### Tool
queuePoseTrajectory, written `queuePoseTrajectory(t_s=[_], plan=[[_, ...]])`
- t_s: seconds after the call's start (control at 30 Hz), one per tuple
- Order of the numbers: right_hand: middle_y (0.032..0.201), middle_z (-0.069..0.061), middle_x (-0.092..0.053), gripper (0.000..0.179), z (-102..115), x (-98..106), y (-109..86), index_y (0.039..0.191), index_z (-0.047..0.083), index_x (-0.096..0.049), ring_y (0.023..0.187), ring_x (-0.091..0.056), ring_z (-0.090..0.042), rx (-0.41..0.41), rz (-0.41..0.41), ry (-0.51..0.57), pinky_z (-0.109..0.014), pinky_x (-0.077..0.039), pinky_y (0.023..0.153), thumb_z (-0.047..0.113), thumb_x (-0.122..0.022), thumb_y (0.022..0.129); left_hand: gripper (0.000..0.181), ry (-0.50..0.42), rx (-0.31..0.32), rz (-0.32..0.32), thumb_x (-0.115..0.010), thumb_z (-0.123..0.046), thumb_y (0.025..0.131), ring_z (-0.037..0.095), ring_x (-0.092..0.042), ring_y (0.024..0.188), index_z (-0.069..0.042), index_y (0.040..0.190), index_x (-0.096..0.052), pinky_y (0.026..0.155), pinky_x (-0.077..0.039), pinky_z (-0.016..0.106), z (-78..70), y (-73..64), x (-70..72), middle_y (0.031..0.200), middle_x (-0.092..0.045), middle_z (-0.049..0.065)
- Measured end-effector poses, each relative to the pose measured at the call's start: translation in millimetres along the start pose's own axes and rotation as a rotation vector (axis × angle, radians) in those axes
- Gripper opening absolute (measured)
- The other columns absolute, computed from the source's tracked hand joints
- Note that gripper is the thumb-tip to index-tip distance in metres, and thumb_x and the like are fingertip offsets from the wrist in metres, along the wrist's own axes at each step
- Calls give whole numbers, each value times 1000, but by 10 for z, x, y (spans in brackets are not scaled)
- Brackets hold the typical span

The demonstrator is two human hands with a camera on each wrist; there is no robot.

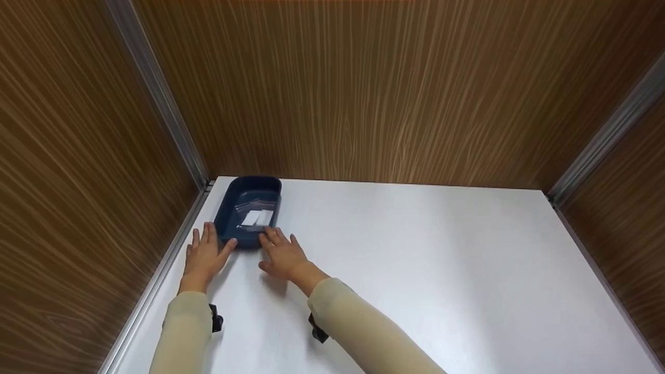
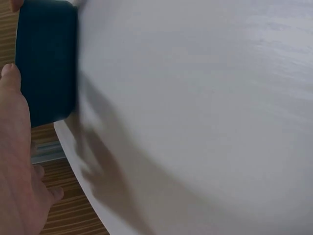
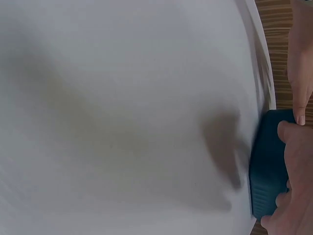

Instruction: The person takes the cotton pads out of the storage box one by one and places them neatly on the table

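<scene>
A dark blue open-topped plastic box (image 1: 253,242) stands at the far left corner of the white table. Inside it lie clear plastic bags (image 1: 255,217) with white pieces in them; what these are is not plain. My left hand (image 1: 203,258) is at the box's near left corner, fingers extended along its left side and thumb by the near rim. At the near right corner, my right hand (image 1: 284,257) touches the box with spread fingers. Both wrist views show the box's teal outer wall (image 2: 48,61) with a hand against it.
Wood-grain panels (image 1: 343,93) rise behind the table and on both sides. Metal rails (image 1: 161,93) run along the corners. The white tabletop (image 1: 441,259) stretches right of the box, and the left panel (image 1: 93,197) stands close beside my left hand.
</scene>
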State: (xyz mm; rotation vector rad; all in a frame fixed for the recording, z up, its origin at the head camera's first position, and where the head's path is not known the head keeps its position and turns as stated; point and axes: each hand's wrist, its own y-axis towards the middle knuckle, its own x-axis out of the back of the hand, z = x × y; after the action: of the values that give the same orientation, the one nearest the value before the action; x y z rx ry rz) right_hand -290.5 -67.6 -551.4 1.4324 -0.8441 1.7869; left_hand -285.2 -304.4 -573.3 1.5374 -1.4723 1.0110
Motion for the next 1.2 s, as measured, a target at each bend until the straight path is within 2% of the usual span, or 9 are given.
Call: queuePoseTrajectory(t_s=[0.27,0.37,0.5,0.7,0.9,1.07,1.2], plan=[[167,0,-18,77,-92,-32,-37,159,21,-29,154,-15,-24,-13,-18,-16,-49,-23,122,48,-61,94,97,20,-45,-47,-45,-60,99,51,-4,149,13,154,-11,118,-10,65,-41,47,-91,160,-12,34],[167,1,-18,78,-131,-21,-56,159,22,-29,154,-13,-24,-24,-16,-25,-49,-22,122,47,-63,93,98,1,-54,-58,-48,-60,98,51,-3,149,14,153,-14,119,-9,64,-76,62,-91,160,-13,35],[167,3,-18,78,-146,-3,-80,159,23,-28,154,-13,-24,-18,-11,-43,-49,-21,122,46,-64,94,97,-24,-56,-70,-52,-58,98,51,-1,149,14,153,-15,120,-7,62,-99,26,-63,160,-12,35],[165,-1,-25,74,-143,12,-121,156,21,-35,153,-18,-25,13,-60,-61,-49,-25,121,42,-65,93,93,-15,-94,-129,-54,-52,99,51,-5,149,16,151,-19,120,-10,61,-98,-34,-94,158,-17,36],[164,-1,-29,70,-198,57,-150,153,18,-40,153,-20,-26,26,-89,-73,-50,-26,120,41,-65,92,103,8,-95,-170,-59,-62,92,50,-7,150,17,148,-26,121,-10,60,-120,-54,-81,157,-21,37],[161,-1,-34,64,-280,102,-152,149,18,-45,153,-19,-26,27,-110,-46,-50,-24,121,41,-65,92,117,7,-69,-92,-53,-75,87,48,1,151,11,155,-12,120,-5,62,-194,-20,-35,162,-9,33],[165,-5,-24,70,-329,95,-133,156,17,-34,154,-16,-25,7,-102,-18,-49,-24,121,47,-57,98,117,12,-49,-24,-42,-79,89,48,6,150,9,156,-4,119,-1,65,-241,53,-17,163,-2,31]])
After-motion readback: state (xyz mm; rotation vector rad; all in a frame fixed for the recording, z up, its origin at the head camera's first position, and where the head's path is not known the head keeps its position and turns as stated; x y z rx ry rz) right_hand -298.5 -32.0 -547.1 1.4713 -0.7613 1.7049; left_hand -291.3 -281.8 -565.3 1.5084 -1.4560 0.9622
